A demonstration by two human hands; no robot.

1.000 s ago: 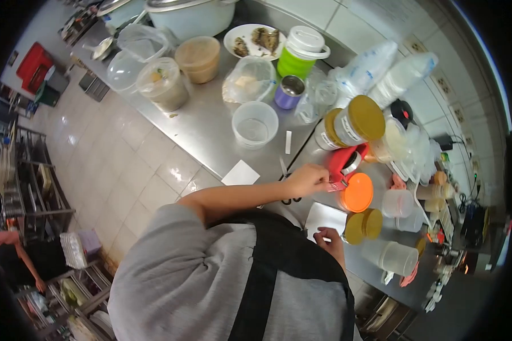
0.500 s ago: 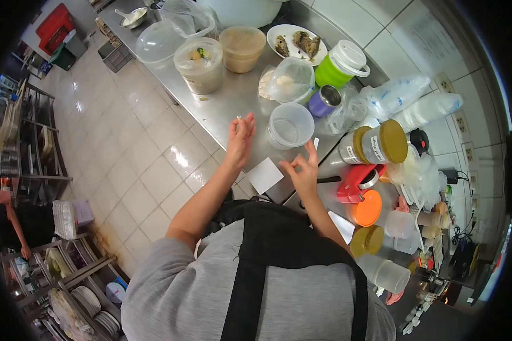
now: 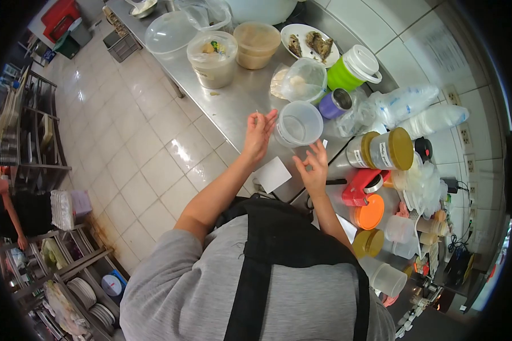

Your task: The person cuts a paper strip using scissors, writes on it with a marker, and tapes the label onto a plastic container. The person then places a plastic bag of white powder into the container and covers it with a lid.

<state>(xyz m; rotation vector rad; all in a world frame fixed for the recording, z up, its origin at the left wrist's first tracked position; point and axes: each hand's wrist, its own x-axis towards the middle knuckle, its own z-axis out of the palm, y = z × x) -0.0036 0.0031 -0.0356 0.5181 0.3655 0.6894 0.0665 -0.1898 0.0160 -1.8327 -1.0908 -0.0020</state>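
A clear round plastic tub (image 3: 299, 126) stands on the steel counter between my two hands. My left hand (image 3: 259, 136) is at its left side, thumb and finger pinched, with a tiny whitish bit at the tips that is too small to name. On the near right side, my right hand (image 3: 313, 167) has its thumb and forefinger curled towards each other and its other fingers raised. What that pinch holds, if anything, I cannot make out. A white square of paper (image 3: 273, 174) lies below the hands, near the counter edge.
Beyond the tub are a knotted plastic bag (image 3: 303, 80), a purple cup (image 3: 335, 103) and a green jug (image 3: 350, 71). Filled tubs (image 3: 212, 62) stand farther left. Lidded jars (image 3: 391, 149) and a red device (image 3: 360, 187) crowd the right. A person's arm (image 3: 14, 216) shows at far left.
My left hand has moved right, closer to the tub's side. My right hand has shifted slightly, its fingers near the tub's lower edge. The whole view has slid a little.
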